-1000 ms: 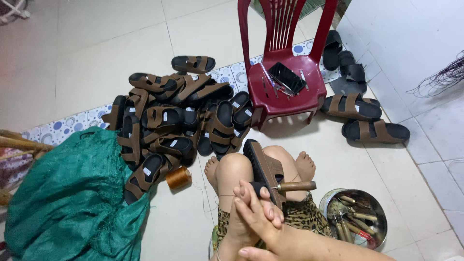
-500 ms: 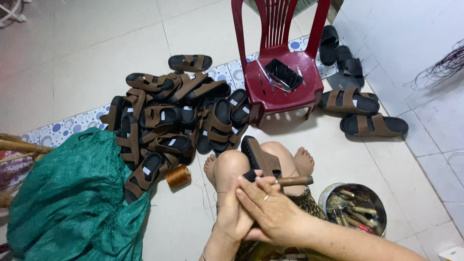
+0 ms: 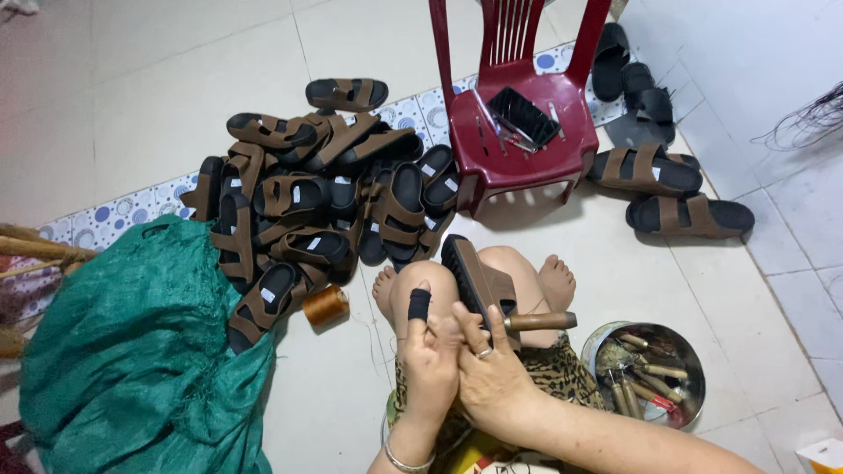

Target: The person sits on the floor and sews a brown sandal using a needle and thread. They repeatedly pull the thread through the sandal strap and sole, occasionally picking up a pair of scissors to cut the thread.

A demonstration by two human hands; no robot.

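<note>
A heap of brown-strapped black sandals (image 3: pixel 325 202) lies on the pale tiled floor (image 3: pixel 158 105) beside a crumpled green mesh sack (image 3: pixel 140 351). A dark red plastic chair (image 3: pixel 518 114) stands behind; a round metal tin of tools (image 3: pixel 645 373) and an orange thread spool (image 3: pixel 326 305) sit nearby.

one red chair (image 3: pixel 518 132), one thread spool (image 3: pixel 325 306), one tool tin (image 3: pixel 650 373)

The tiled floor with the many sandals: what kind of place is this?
Probably a home sandal-making workplace: a pile of brown-strapped black sandals on the pale tiled floor, a round metal bowl of hand tools, a red plastic chair.
</note>
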